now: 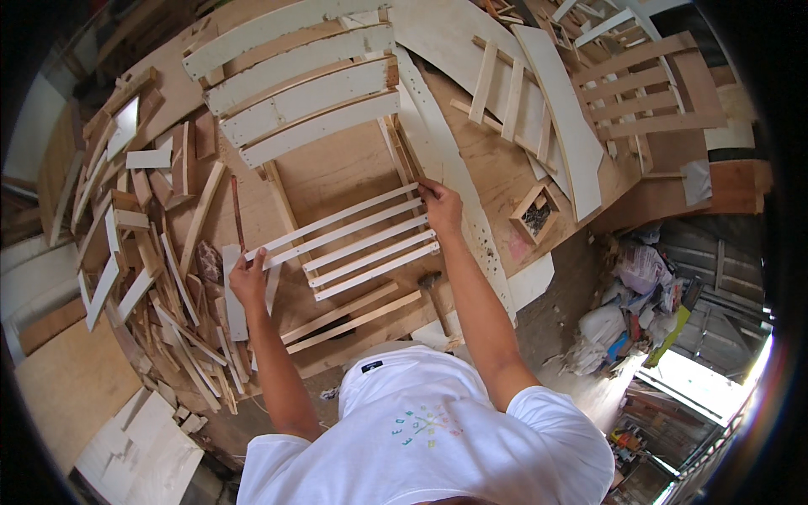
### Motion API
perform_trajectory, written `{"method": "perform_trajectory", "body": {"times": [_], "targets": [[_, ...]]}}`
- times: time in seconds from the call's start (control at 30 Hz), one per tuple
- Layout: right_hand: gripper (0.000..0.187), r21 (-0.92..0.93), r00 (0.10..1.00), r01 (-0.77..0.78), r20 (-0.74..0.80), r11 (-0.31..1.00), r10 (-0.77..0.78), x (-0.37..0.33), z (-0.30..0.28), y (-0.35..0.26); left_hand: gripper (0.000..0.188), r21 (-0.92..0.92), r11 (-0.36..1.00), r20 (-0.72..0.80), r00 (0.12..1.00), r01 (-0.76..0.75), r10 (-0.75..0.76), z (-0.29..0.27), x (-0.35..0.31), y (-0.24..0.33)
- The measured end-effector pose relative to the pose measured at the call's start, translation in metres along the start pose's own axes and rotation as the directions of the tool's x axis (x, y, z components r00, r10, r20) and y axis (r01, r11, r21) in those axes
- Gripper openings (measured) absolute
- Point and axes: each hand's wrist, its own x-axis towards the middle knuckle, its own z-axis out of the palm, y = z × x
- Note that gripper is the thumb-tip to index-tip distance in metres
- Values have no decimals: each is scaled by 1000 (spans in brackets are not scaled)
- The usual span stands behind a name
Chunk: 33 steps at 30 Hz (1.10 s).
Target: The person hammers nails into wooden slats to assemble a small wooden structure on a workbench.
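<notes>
My left hand (247, 279) pinches the left end of a long white wooden slat (337, 220). At its right end, the fingers of my right hand (443, 208) close on the same slat. Several more white slats (370, 253) lie roughly parallel to it on the near side, across a wooden frame. Beyond my hands, the frame carries wider white slatted boards (316, 95) on bare wood rails (284, 198). A hammer (435, 301) lies on the bench near my right forearm. Two bare wood strips (352, 320) rest between my forearms.
Loose wood offcuts (181, 261) pile up along the left of the plywood bench (480, 189). A small wooden box of nails (536, 215) sits to the right. Farther right are a long white board (560, 126) and a slatted wooden panel (644, 88). Bags (606, 332) lie on the floor.
</notes>
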Motion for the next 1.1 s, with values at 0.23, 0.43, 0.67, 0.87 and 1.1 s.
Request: {"method": "perform_trajectory", "body": {"times": [0.23, 0.43, 0.67, 0.87, 1.1], "targets": [[24, -18, 996, 62, -56, 998, -63, -4, 4, 3, 36, -178, 981, -29, 997, -71, 67, 17, 20, -42], [24, -95, 996, 60, -61, 994, -66, -4, 6, -2, 53, -91, 992, -41, 996, -84, 81, 14, 26, -48], [24, -61, 999, 12, -44, 998, -15, -10, 5, -10, 50, -29, 992, -90, 989, -123, 120, 3, 7, -17], [25, -118, 990, 77, -112, 990, -91, -10, 5, -4, 50, 35, 984, -56, 983, -173, 175, 1, 4, -13], [39, 72, 954, 201, -242, 977, -179, -38, -13, 6, 68, -79, 984, -123, 981, -159, 148, -17, -13, -19]]}}
